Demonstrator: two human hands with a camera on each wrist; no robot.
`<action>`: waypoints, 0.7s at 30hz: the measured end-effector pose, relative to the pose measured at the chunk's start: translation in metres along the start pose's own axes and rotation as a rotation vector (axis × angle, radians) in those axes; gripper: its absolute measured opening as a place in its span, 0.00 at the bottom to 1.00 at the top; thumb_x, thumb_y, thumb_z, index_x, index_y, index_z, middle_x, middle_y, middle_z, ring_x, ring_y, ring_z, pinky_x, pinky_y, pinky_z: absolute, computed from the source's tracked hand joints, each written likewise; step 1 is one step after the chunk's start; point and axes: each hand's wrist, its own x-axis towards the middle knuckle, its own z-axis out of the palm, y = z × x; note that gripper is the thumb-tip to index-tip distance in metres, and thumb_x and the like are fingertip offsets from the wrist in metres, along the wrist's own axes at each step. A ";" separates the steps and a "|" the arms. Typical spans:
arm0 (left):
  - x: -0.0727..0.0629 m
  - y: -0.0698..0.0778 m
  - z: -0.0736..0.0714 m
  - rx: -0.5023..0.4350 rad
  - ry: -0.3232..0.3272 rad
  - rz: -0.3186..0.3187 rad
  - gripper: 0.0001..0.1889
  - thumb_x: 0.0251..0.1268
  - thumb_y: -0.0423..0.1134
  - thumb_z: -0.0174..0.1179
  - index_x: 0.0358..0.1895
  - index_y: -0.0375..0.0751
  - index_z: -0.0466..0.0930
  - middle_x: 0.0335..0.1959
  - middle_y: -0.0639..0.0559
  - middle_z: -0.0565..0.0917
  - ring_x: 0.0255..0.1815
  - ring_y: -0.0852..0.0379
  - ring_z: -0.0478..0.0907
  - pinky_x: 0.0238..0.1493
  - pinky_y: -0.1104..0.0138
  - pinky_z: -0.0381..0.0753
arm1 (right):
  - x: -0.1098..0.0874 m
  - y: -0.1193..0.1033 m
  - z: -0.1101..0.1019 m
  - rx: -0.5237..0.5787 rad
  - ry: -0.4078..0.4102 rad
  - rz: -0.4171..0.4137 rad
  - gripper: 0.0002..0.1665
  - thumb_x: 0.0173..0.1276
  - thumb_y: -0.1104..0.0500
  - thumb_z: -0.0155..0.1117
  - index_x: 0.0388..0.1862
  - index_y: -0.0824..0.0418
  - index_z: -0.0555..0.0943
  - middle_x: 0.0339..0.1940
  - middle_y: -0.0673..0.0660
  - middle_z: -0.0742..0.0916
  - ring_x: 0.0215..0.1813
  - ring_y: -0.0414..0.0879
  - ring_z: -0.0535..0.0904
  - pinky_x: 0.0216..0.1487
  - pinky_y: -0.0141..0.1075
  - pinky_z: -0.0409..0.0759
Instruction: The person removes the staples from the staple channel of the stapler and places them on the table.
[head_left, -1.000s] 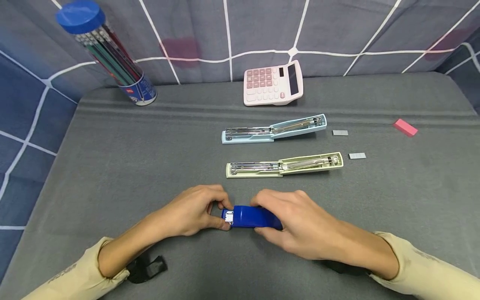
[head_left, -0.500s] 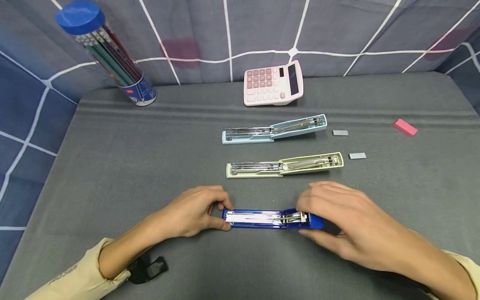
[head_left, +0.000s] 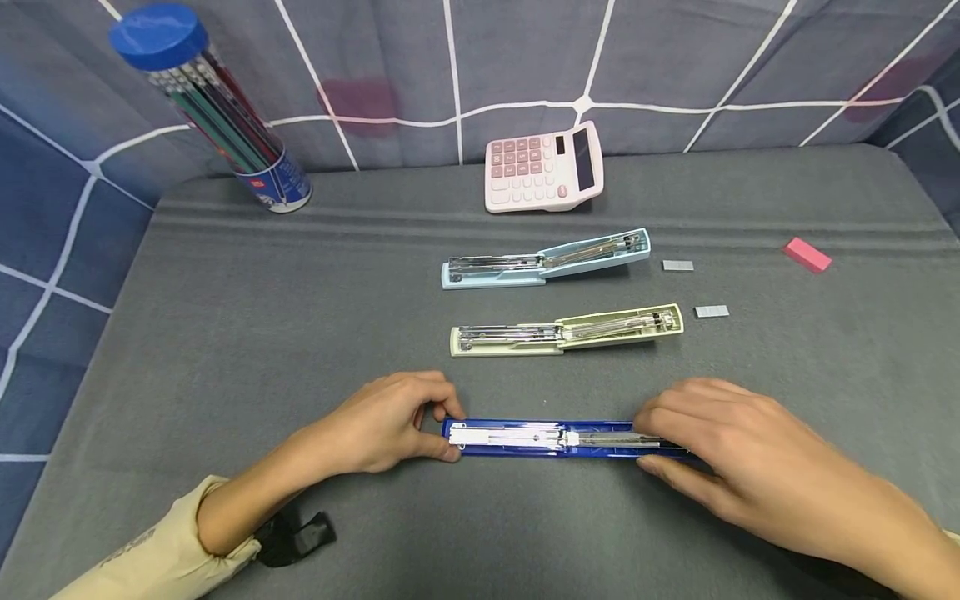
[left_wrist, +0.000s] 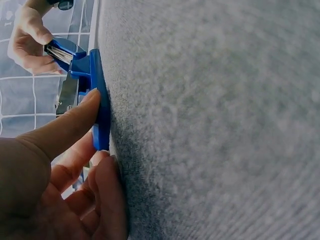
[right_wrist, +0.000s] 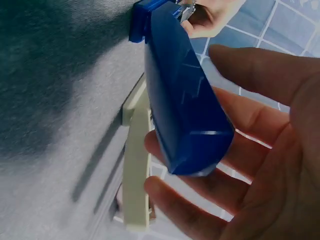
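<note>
Left hand: pinching the base end of one blue stapler, unfolded on the counter between both hands. Right hand: gripping its folded-back cover, best guided gently with the base pinned firm. Beyond: one pale green stapler, likewise unfolded.

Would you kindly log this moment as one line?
blue stapler: open | left hand: grips base end | right hand: grips opened top | green stapler, light-blue stapler: open
</note>
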 end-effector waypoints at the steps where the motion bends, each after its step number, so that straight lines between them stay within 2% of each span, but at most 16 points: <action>1: 0.000 0.000 0.000 -0.002 -0.001 0.000 0.12 0.50 0.46 0.77 0.35 0.59 0.82 0.31 0.65 0.73 0.25 0.69 0.68 0.28 0.67 0.68 | 0.001 0.000 0.001 -0.016 -0.009 -0.002 0.12 0.76 0.44 0.55 0.40 0.47 0.81 0.40 0.35 0.79 0.43 0.33 0.75 0.51 0.32 0.68; 5: -0.001 -0.001 0.000 -0.005 -0.002 0.003 0.12 0.50 0.46 0.77 0.35 0.59 0.82 0.31 0.65 0.73 0.25 0.68 0.68 0.28 0.67 0.68 | 0.005 -0.001 0.001 -0.084 -0.065 -0.004 0.02 0.67 0.53 0.62 0.36 0.48 0.80 0.35 0.36 0.78 0.37 0.34 0.73 0.44 0.37 0.72; 8: -0.001 -0.001 0.000 -0.007 0.001 0.006 0.12 0.50 0.46 0.77 0.35 0.59 0.82 0.31 0.65 0.73 0.24 0.69 0.68 0.28 0.67 0.68 | 0.010 -0.004 0.001 -0.099 -0.071 -0.008 0.04 0.67 0.53 0.62 0.37 0.50 0.81 0.35 0.37 0.79 0.37 0.36 0.75 0.43 0.41 0.74; 9: -0.001 -0.002 0.000 -0.007 0.002 0.006 0.12 0.50 0.46 0.77 0.35 0.59 0.82 0.31 0.65 0.73 0.24 0.69 0.68 0.28 0.67 0.68 | 0.014 -0.006 0.002 -0.091 -0.065 -0.012 0.07 0.70 0.51 0.59 0.38 0.50 0.81 0.36 0.38 0.80 0.39 0.37 0.75 0.44 0.41 0.75; 11: -0.001 -0.002 0.000 -0.006 0.006 0.003 0.12 0.49 0.47 0.77 0.34 0.59 0.82 0.31 0.65 0.73 0.24 0.69 0.68 0.28 0.67 0.68 | 0.023 -0.011 0.006 -0.052 -0.052 -0.021 0.14 0.76 0.47 0.53 0.43 0.53 0.82 0.40 0.40 0.81 0.44 0.39 0.77 0.49 0.40 0.74; 13: -0.001 -0.002 0.000 -0.006 0.006 -0.001 0.12 0.49 0.47 0.77 0.34 0.59 0.82 0.31 0.65 0.73 0.24 0.69 0.68 0.28 0.67 0.68 | 0.033 -0.019 0.013 0.004 -0.041 -0.033 0.18 0.78 0.46 0.51 0.48 0.55 0.83 0.45 0.43 0.82 0.50 0.41 0.78 0.55 0.39 0.71; 18: 0.000 -0.001 0.000 -0.015 -0.004 -0.007 0.12 0.51 0.47 0.76 0.35 0.59 0.81 0.31 0.65 0.73 0.24 0.68 0.69 0.27 0.67 0.68 | 0.054 -0.038 0.037 0.134 -0.057 -0.059 0.18 0.71 0.51 0.63 0.56 0.57 0.81 0.57 0.50 0.81 0.62 0.46 0.73 0.62 0.44 0.69; 21: 0.000 -0.001 0.000 -0.021 -0.009 -0.007 0.12 0.51 0.47 0.76 0.35 0.59 0.81 0.31 0.64 0.73 0.24 0.68 0.69 0.27 0.67 0.69 | 0.061 -0.046 0.049 0.189 -0.115 -0.022 0.21 0.68 0.52 0.67 0.57 0.57 0.80 0.62 0.53 0.78 0.67 0.47 0.68 0.63 0.48 0.69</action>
